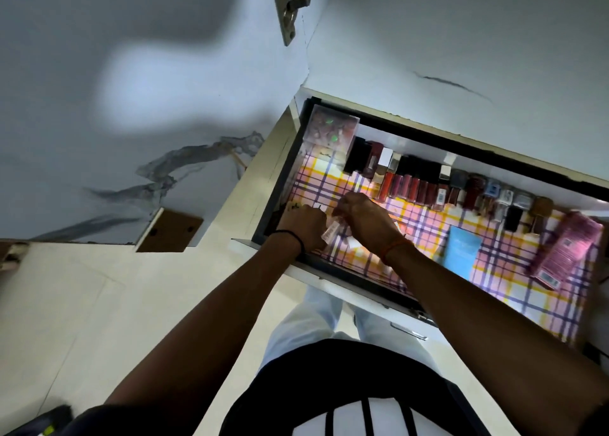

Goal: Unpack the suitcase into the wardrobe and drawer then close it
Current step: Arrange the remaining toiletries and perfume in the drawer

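Both your hands are over the near left corner of the open drawer lined with pink, yellow and purple checked cloth point(514, 290). Your left hand point(304, 226) and right hand point(364, 221) both pinch a small clear plastic bottle point(330, 233), fingers curled round it. A row of lipsticks and small bottles point(438, 185) lines the back wall.

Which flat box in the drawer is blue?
The blue box, lying mid-drawer on the checked liner; the pink box lies further right.
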